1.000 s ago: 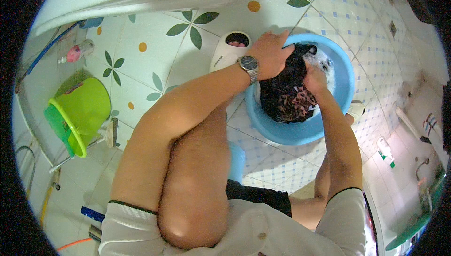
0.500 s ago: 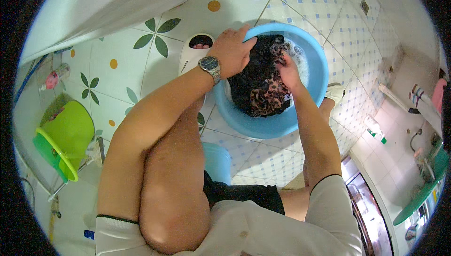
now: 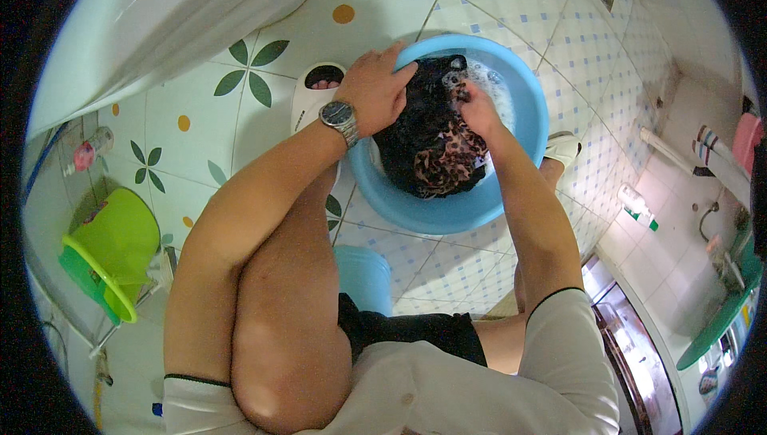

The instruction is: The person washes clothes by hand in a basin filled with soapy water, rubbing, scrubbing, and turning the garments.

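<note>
See a wet-looking bundle of black cloth with brown-and-pink leopard print (image 3: 449, 159) lying in a wide, round, light-blue plastic basin (image 3: 431, 221), next to white foamy suds (image 3: 497, 90). Note the bare left hand (image 3: 377, 93) at the basin's left rim, with fingers (image 3: 398, 83) loosely curled toward the inside; cannot tell whether gripping rim, cloth or neither. Note also the bare right hand (image 3: 479, 111), reaching in from the other side with fingers drawn together on the cloth, apparently pinching a fold near the suds. Could lose that fold if slick with soap, or if pulled against the weight of soaked fabric with so small a hold. Could also slop foam over the rim onto the pale patterned floor tiles (image 3: 268, 131) by hauling up too fast, or tip or slide the basin by leaning hard on the left (seemingly steadied on that side only). Might then make for treacherous footing under the cream slippers (image 3: 566, 150), planted near either side. Might also wet the silver metal wristwatch (image 3: 338, 114) by dipping the left hand deeper.
</note>
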The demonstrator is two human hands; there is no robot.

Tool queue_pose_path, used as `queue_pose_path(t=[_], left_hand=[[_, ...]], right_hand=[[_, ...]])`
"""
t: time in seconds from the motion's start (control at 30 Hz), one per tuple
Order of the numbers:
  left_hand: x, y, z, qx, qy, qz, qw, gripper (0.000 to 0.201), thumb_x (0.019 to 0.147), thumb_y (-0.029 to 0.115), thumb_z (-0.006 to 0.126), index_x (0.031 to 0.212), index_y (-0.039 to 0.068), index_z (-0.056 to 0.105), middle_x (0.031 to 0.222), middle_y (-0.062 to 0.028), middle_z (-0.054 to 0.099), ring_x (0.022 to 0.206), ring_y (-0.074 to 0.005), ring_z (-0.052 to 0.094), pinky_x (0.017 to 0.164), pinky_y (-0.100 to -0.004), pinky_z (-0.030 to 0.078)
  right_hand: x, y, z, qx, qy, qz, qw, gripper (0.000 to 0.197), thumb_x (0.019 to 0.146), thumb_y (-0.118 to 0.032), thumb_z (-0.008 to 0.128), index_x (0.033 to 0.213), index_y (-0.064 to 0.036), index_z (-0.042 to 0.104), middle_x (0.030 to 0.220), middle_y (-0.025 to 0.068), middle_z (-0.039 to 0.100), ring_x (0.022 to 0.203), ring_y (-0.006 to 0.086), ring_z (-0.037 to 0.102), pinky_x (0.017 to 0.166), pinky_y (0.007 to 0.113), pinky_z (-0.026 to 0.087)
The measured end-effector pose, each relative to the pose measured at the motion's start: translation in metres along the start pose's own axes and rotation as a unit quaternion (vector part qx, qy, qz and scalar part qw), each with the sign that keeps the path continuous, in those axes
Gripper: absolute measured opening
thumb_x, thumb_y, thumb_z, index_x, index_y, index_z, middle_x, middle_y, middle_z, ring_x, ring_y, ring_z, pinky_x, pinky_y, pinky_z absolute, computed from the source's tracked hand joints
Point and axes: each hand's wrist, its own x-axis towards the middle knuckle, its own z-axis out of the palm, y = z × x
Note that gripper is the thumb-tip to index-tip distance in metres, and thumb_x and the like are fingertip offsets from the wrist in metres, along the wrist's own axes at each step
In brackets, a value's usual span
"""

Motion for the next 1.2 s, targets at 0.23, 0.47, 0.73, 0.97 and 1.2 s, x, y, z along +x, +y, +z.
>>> queue_pose_path(t=[0.23,0.47,0.73,0.97,1.2], left_hand=[[-0.008,-0.006,0.003,0.024,-0.004,-0.024,0.999,0.042,0.084,0.016,0.062,0.125,0.008,0.063,0.141,-0.0239,0.047,0.110,-0.0403,0.056,0.100,-0.0511,0.046],[-0.003,-0.001,0.002,0.011,-0.018,-0.029,0.999,0.042,0.085,0.018,0.062,0.126,0.009,0.062,0.141,-0.0248,0.047,0.110,-0.0417,0.056,0.100,-0.0517,0.046],[-0.004,0.000,-0.004,0.014,-0.027,-0.034,0.999,0.041,0.085,0.017,0.062,0.126,0.010,0.063,0.141,-0.0246,0.047,0.109,-0.0411,0.057,0.098,-0.0507,0.047],[-0.004,0.001,0.000,0.023,-0.008,-0.028,0.999,0.041,0.085,0.017,0.061,0.126,0.010,0.063,0.141,-0.0249,0.046,0.111,-0.0417,0.057,0.100,-0.0515,0.046],[-0.004,0.001,-0.001,0.026,-0.011,-0.025,0.999,0.041,0.086,0.017,0.061,0.126,0.010,0.062,0.141,-0.0251,0.046,0.111,-0.0414,0.057,0.100,-0.0515,0.046]], right_hand=[[-0.010,-0.061,0.023,-0.254,0.069,0.106,0.959,0.049,0.084,-0.005,0.058,0.131,-0.0141,0.059,0.112,0.0225,0.067,0.106,0.0419,0.063,0.093,0.050,0.051],[-0.019,-0.046,0.016,-0.248,0.105,0.045,0.962,0.051,0.082,-0.008,0.062,0.132,-0.0126,0.056,0.109,0.0235,0.067,0.105,0.0422,0.063,0.092,0.050,0.052],[0.002,-0.062,0.004,-0.319,-0.024,0.089,0.943,0.030,0.080,-0.012,0.064,0.110,-0.0062,0.063,0.109,0.0233,0.068,0.107,0.0398,0.064,0.094,0.047,0.051],[0.005,-0.054,0.005,-0.333,-0.019,0.098,0.938,0.027,0.081,-0.012,0.063,0.108,-0.0059,0.064,0.107,0.0221,0.069,0.105,0.0387,0.065,0.092,0.048,0.052],[0.005,-0.050,0.006,-0.340,-0.025,0.092,0.936,0.029,0.083,-0.015,0.064,0.111,-0.0060,0.063,0.109,0.0221,0.069,0.106,0.0385,0.065,0.093,0.047,0.052]])
